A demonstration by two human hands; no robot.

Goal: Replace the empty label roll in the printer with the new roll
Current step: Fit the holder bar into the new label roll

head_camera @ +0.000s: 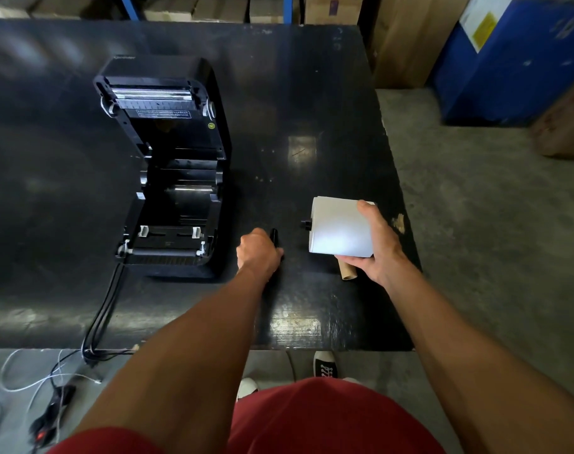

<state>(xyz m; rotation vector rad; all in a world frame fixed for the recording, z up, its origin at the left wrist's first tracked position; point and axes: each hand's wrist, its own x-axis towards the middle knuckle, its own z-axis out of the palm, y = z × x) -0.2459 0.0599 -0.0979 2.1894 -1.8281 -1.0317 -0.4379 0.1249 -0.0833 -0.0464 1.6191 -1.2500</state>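
While the printer (168,178) sits on the table (295,126) with its lid (154,93) swung up and its roll bay (184,204) bare, the swap looks roughly halfway through. Well to the right of the printer, the right hand (377,247) holds the new roll (339,229) on its side. Its grip is wrapped round the white paper, thumb over the top and fingers beneath. A black spindle (306,224) pokes out of the roll's end that faces the printer.

Between the printer and that roll, the left hand (258,250) has its grip curled round a small black part (274,235). This seems to be a spindle end piece, though it is too dark to be sure. Also right of the printer, partly under the right hand, lies the empty core (346,273), a bare brown cardboard tube, so the old roll is already out.

What is left, as I judge it: fit the black part to the spindle if it belongs there, seat the new roll in the bay, feed the label edge through the guides (143,231) at the printer's near end, and close the lid.
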